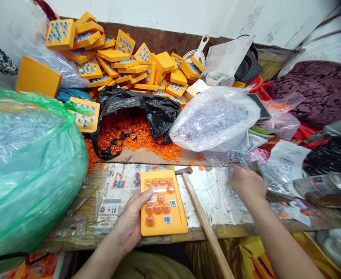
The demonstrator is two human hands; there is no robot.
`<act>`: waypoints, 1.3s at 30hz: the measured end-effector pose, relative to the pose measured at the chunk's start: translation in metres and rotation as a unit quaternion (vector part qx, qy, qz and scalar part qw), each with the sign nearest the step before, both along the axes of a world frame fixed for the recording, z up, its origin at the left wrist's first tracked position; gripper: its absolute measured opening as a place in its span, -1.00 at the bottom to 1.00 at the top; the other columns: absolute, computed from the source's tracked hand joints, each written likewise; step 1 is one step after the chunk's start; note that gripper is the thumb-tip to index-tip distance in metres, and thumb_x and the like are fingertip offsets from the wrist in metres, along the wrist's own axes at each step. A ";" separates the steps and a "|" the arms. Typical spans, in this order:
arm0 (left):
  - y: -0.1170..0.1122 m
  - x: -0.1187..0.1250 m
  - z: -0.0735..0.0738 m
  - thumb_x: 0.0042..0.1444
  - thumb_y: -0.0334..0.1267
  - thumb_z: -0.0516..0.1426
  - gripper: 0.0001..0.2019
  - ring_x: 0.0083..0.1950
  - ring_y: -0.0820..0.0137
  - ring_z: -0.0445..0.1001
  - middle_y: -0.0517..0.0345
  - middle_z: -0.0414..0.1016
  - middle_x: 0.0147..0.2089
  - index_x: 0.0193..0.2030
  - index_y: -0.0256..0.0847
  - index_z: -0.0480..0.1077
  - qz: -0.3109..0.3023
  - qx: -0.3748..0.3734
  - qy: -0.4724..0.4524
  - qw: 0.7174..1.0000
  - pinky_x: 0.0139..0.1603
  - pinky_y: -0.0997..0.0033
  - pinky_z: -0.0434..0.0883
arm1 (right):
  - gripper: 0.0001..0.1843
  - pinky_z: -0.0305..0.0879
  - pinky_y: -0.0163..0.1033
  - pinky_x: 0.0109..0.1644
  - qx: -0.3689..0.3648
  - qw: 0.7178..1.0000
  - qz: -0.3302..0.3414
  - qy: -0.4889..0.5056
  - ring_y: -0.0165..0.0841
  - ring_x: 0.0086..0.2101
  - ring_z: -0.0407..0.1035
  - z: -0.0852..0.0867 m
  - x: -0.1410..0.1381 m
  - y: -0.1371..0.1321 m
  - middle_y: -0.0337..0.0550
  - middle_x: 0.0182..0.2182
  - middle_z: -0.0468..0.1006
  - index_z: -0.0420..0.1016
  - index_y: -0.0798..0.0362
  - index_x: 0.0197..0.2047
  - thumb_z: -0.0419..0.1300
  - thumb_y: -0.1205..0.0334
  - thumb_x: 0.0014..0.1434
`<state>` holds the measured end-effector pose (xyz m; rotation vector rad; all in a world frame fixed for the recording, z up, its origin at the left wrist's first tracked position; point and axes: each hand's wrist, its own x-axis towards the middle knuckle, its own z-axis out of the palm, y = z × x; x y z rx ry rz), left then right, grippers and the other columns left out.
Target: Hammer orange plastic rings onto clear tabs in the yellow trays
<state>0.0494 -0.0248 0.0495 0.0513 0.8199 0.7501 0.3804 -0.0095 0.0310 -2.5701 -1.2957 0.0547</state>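
My left hand (134,221) grips a yellow keypad panel (177,226) by its left edge, thumb on the front. Most positions on the panel carry clear orange button caps (158,209); two small blue-and-white switches (173,202) show uncapped at its right. My right hand (247,184) is at the right, its fingers curled together beside loose clear plastic pieces (237,155). Whatever sits between those fingertips is hidden and slightly blurred. Between the two hands, a hammer (197,205) with a wooden handle lies slantwise over the table's front edge.
A black bag (124,100) spills orange caps (141,137) behind the panel. Yellow panels (124,66) are heaped at the back. Clear pieces fill a white bag (216,116) and a green bag (42,174). A glass jar (318,188) lies at the right.
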 end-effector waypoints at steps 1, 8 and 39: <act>-0.001 -0.001 -0.001 0.10 -0.34 0.22 -0.57 -0.09 0.12 0.60 -0.15 0.60 -0.07 0.12 -0.36 0.34 -0.007 0.004 -0.005 1.000 0.05 0.10 0.49 | -0.89 0.32 0.08 -0.02 0.014 1.000 0.010 -0.010 -0.18 -0.16 0.44 0.000 -0.001 0.001 -0.05 -0.27 0.55 0.53 0.10 -0.26 0.17 0.31 0.21; -0.005 -0.009 -0.006 -0.02 -0.38 0.30 -0.33 0.08 0.11 0.50 -0.10 0.54 0.04 0.26 -0.23 0.20 -0.025 0.070 -0.037 0.997 0.19 0.10 0.38 | -0.67 0.47 -0.10 -0.16 0.149 0.971 0.165 0.085 -0.21 -0.24 0.51 0.031 -0.083 -0.027 -0.04 -0.20 0.61 0.51 0.02 0.01 0.07 0.13 0.26; -0.016 -0.007 -0.006 -0.16 -0.43 0.35 -0.28 0.04 0.14 0.52 -0.11 0.54 0.04 0.18 -0.23 0.22 0.013 0.177 0.041 0.983 0.07 0.25 0.44 | -0.54 0.50 -0.14 -0.37 0.116 0.827 0.271 0.479 -0.23 -0.38 0.55 0.015 -0.176 -0.039 -0.13 -0.32 0.58 0.16 -0.07 -0.17 0.33 0.04 -0.01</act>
